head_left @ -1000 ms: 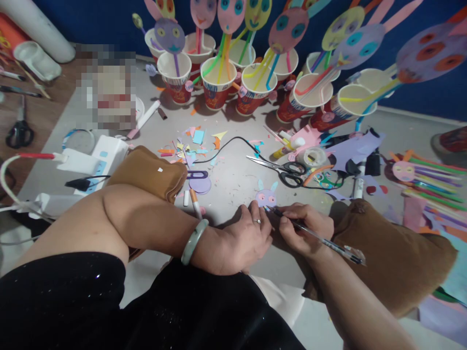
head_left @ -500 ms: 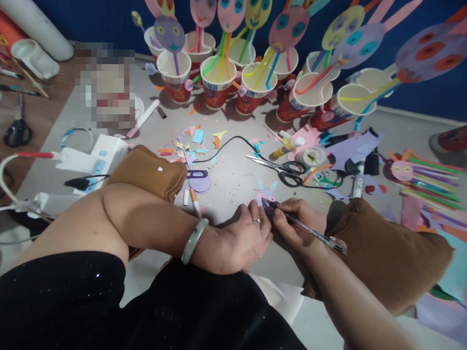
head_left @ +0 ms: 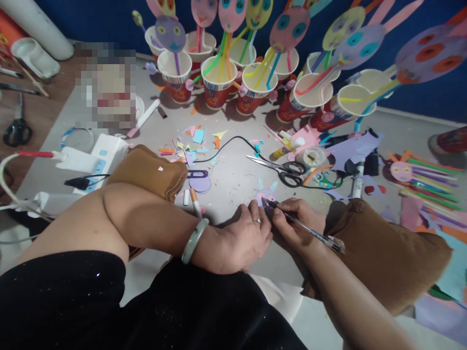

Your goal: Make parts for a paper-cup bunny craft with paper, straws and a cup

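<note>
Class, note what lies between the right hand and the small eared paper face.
The head view shows it: the pen, its tip reaching from right hand to paper face.

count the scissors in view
2: one pair beyond the right hand, another pair at the far left. Others may be hidden under the paper.

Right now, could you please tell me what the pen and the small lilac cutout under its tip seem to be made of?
Pen: probably glossy clear plastic, since it looks see-through with pale highlights. Lilac cutout: apparently matte paper or thin card, judging by its flat, shine-free surface.
</note>
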